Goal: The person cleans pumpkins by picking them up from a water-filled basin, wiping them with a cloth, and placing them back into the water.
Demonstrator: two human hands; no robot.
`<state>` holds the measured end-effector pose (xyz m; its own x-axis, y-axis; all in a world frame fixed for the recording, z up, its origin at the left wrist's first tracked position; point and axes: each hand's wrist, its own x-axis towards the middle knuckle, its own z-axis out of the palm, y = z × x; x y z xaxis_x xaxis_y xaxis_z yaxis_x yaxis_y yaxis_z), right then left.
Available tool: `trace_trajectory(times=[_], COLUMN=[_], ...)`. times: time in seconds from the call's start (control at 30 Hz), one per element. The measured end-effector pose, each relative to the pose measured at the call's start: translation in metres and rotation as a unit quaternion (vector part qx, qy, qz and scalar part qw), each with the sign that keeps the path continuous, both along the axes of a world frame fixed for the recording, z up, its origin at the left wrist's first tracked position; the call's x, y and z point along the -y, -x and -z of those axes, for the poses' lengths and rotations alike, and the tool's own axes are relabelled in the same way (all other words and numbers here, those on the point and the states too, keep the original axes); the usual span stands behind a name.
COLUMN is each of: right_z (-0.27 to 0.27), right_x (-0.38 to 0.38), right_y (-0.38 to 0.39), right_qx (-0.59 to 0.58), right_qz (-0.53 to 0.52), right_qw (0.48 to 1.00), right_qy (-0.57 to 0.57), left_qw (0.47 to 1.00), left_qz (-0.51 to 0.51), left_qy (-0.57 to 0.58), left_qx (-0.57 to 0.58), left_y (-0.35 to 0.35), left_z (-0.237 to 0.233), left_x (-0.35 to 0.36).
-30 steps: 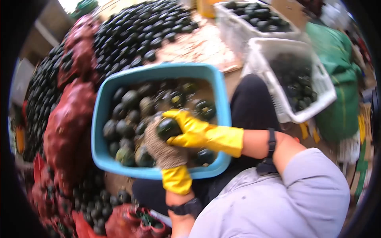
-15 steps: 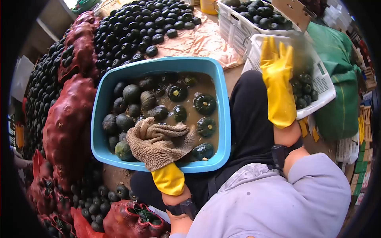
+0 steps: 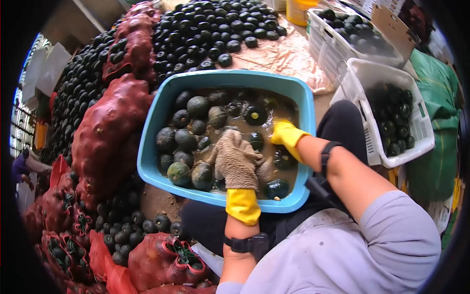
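A blue tub [image 3: 147, 157] of muddy water holds several dark green squashes [image 3: 178, 174], some floating. My left hand [image 3: 243, 205], in a yellow rubber glove, is wrapped in a brown towel [image 3: 237, 159] and grips it over the middle of the tub; the cloth hides its fingers. Near the tub's right side, my right hand [image 3: 289, 135], also gloved in yellow, dips into the water. Its fingertips are under the surface, where a squash floated before. Close by lie a wet squash [image 3: 256, 140] and another squash [image 3: 284, 159].
Red mesh sacks [image 3: 110, 142] of squashes stand on the left. Behind the tub, a large pile of squashes [image 3: 196, 36] covers a pinkish sheet [image 3: 298, 59]. On the right are a white crate [image 3: 423, 122] with squashes, a second crate [image 3: 325, 46] and a green sack [image 3: 433, 88].
My right hand has come down from above the white crate into the tub's water. The towel-covered left hand has shifted slightly within the tub. The whole view has swung left.
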<state>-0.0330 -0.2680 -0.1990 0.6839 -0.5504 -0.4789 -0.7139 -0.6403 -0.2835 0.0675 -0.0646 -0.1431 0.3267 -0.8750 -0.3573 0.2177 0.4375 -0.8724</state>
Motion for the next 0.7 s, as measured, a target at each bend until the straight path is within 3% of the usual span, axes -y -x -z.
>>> trace_trajectory(times=[0.03, 0.07, 0.1, 0.13, 0.17, 0.2, 0.23, 0.27, 0.33, 0.37, 0.47, 0.5, 0.53, 0.6, 0.63, 0.67, 0.7], right_z=[-0.008, 0.012, 0.033, -0.008, -0.067, -0.091, -0.105, -0.110, -0.110, -0.125, -0.095, -0.077, -0.089, -0.107, -0.113, -0.105, -0.103], right_x=[0.000, 0.005, 0.011, -0.011, -0.028, -0.043, -0.060, -0.077, -0.107, -0.109, -0.065, -0.057, -0.075, -0.123, -0.129, -0.121, -0.105], right_y=[0.004, 0.009, 0.015, 0.027, 0.034, 0.035, 0.038, 0.041, 0.042, 0.038, -0.002, -0.004, 0.009, 0.032, 0.045, 0.053, 0.049], right_qx=[0.049, 0.142, 0.231, 0.342, 0.305, 0.351, 0.394, 0.434, 0.494, 0.465, 0.430, 0.463, 0.496, 0.518, 0.490, 0.491, 0.500], right_qz=[0.111, 0.181, 0.245, 0.289, 0.320, 0.280, 0.239, 0.200, 0.013, 0.079, 0.262, 0.254, 0.175, 0.181, 0.155, 0.042, 0.059], right_qw=[0.988, 0.954, 0.896, 0.792, 0.755, 0.744, 0.729, 0.710, 0.841, 0.832, 0.815, 0.791, 0.825, 0.777, 0.793, 0.854, 0.845], right_qy=[-0.093, -0.193, -0.290, -0.415, -0.484, -0.495, -0.506, -0.518, -0.220, -0.291, -0.288, -0.309, -0.205, -0.309, -0.329, -0.170, -0.182], left_qw=[0.919, 0.793, 0.751, 0.615, 0.457, 0.489, 0.103, 0.020, 0.183, 0.224, 0.061, -0.005, -0.086, -0.258, -0.230, -0.202, -0.058], left_qz=[-0.132, -0.166, -0.155, -0.199, -0.223, -0.089, -0.107, -0.089, -0.045, -0.032, -0.055, -0.053, -0.036, -0.014, -0.014, -0.013, -0.016], left_qy=[0.197, 0.331, 0.413, 0.472, 0.526, 0.583, 0.625, 0.620, 0.584, 0.570, 0.579, 0.573, 0.554, 0.505, 0.505, 0.506, 0.528], left_qx=[-0.314, -0.484, -0.491, -0.599, -0.681, -0.643, -0.766, -0.780, -0.790, -0.790, -0.811, -0.818, -0.827, -0.824, -0.832, -0.839, -0.847], left_y=[0.005, 0.009, 0.006, 0.009, 0.011, 0.006, 0.013, 0.017, 0.028, 0.040, 0.077, 0.080, 0.067, 0.053, 0.050, 0.047, 0.040], left_z=[-0.012, -0.023, 0.008, 0.004, 0.000, 0.018, 0.001, -0.009, -0.029, -0.034, -0.039, -0.044, -0.054, -0.066, -0.066, -0.066, -0.066], left_x=[0.001, 0.001, 0.004, 0.004, 0.004, 0.008, 0.011, 0.005, -0.009, -0.010, -0.004, -0.005, -0.006, -0.012, -0.017, -0.022, -0.022])
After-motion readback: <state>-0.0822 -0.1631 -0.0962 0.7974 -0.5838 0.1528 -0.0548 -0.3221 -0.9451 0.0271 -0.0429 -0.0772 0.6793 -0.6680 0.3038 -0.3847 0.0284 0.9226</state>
